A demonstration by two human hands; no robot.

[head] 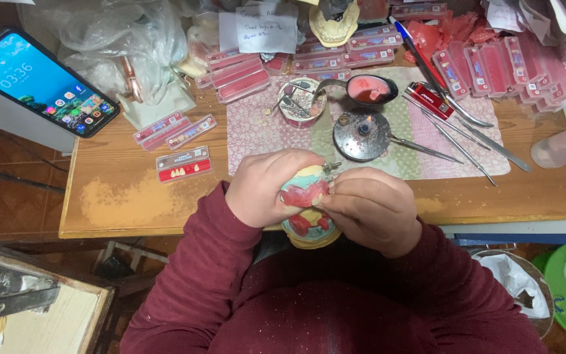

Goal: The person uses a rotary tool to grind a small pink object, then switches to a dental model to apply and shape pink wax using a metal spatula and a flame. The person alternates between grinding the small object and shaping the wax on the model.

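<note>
A dental model (308, 211) of cream plaster with pink and red wax sits between my two hands, just at the near edge of the wooden table (132, 203). My left hand (263, 187) wraps its left side and top. My right hand (371, 208) closes on its right side, fingertips pressed to the pink wax rim. A small metal part (331, 166) sticks out above the model between my hands. Both sleeves are dark red.
On a checked cloth (257, 134) lie a round metal burner (361, 134) with a small flame, a spoon of pink wax (369, 89), a small tub (301, 103) and several long metal tools (456, 141). Red tooth cards (183, 164) and a phone (37, 82) are to the left.
</note>
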